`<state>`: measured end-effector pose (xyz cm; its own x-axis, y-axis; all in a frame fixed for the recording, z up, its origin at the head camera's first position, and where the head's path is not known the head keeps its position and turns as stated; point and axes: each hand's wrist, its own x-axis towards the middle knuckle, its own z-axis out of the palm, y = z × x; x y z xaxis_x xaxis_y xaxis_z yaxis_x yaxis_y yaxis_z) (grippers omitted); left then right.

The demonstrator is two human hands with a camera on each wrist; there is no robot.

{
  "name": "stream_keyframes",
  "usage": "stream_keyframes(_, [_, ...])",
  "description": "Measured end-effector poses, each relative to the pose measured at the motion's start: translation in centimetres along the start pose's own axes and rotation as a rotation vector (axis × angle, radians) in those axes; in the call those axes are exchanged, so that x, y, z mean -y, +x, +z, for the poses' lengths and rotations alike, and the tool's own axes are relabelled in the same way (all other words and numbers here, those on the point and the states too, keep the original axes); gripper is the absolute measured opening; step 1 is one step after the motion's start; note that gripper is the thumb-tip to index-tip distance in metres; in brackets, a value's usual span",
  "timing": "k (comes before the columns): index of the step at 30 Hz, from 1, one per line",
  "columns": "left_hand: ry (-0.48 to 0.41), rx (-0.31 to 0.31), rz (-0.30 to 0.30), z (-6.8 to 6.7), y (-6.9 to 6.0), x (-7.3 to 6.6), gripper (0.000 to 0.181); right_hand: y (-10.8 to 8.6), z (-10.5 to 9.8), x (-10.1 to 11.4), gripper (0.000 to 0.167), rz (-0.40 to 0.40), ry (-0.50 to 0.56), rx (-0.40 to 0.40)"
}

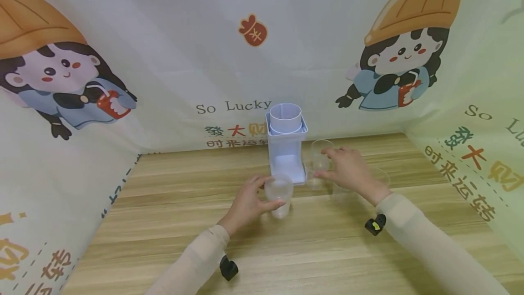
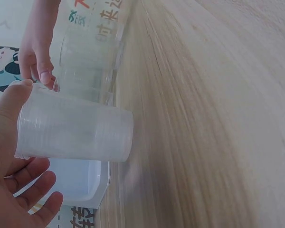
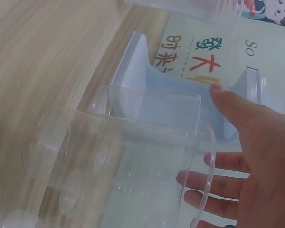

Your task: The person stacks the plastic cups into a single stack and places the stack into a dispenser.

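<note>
A stack of translucent plastic cups (image 1: pixel 279 192) (image 2: pixel 78 126) stands at the front of a pale bluish-white holder (image 1: pixel 285 149) (image 3: pixel 180 97). My left hand (image 1: pixel 247 204) (image 2: pixel 2 159) grips the stack near its rim, thumb on one side and fingers on the other. To the right of the holder are several clear cups (image 1: pixel 321 155) (image 3: pixel 142 156). Beside them my right hand (image 1: pixel 353 171) (image 3: pixel 270 154) has its thumb and fingers spread apart; in the right wrist view the fingers show past a clear cup's rim. Whether they touch it I cannot tell.
A round, open cylinder (image 1: pixel 285 119) sits in the holder's top. More clear containers (image 1: pixel 345 190) lie under and beside my right forearm. The wooden table (image 1: pixel 172 222) meets a printed cloth (image 1: pixel 176 49) at the back and sides.
</note>
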<state>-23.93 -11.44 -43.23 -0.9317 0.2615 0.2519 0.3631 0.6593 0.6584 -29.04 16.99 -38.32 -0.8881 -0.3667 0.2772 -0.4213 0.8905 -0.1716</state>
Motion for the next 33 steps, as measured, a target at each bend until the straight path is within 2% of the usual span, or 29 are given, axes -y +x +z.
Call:
stream_keyframes(15, [-0.01, 0.007, 0.007, 0.1, 0.0, 0.0, 0.068, 0.6, 0.8, 0.0, 0.072, 0.012, -0.023, 0.016])
stream_keyframes(23, [0.001, 0.017, -0.014, 0.2, 0.1, 0.1, 0.068, 0.7, 0.7, 0.2, 0.072, 0.013, -0.031, 0.015])
stream_keyframes(33, [-0.006, 0.006, 0.007, 0.1, 0.0, 0.2, 0.068, 0.9, 1.1, 0.2, 0.071, 0.014, -0.042, 0.009])
